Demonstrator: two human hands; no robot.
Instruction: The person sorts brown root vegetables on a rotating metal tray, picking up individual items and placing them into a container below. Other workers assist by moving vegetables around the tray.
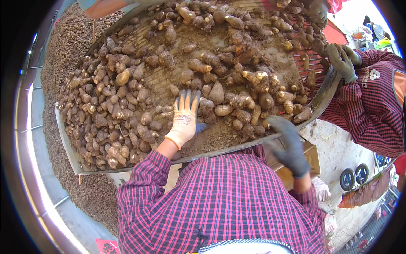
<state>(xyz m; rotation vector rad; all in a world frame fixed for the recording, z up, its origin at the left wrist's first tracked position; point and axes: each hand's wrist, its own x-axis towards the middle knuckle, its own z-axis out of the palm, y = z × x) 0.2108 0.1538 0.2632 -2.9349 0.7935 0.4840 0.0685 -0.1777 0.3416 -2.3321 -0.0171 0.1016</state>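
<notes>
Soil-covered taro corms (217,92) are spread over a long sorting table (219,150) with a raised rim. My left hand (185,114), in a peach glove with dark-coated fingers, lies palm down among the corms, fingers stretched out. It touches the corms near its fingertips and grips none that I can see. To its left is a dense heap of smaller corms (111,95). My right hand (287,146), in a dark grey glove, is blurred at the table's near edge, above a cardboard box (311,155). Its fingers look apart, with no corm visible in them.
Across the right end, a co-worker's gloved hands (342,62) are at the rim by a red slatted section (306,60). Another gloved hand (317,12) is at the far right. A large pile (58,133) of small brown pieces lies beyond the table's left end. Wheels (348,178) stand at right.
</notes>
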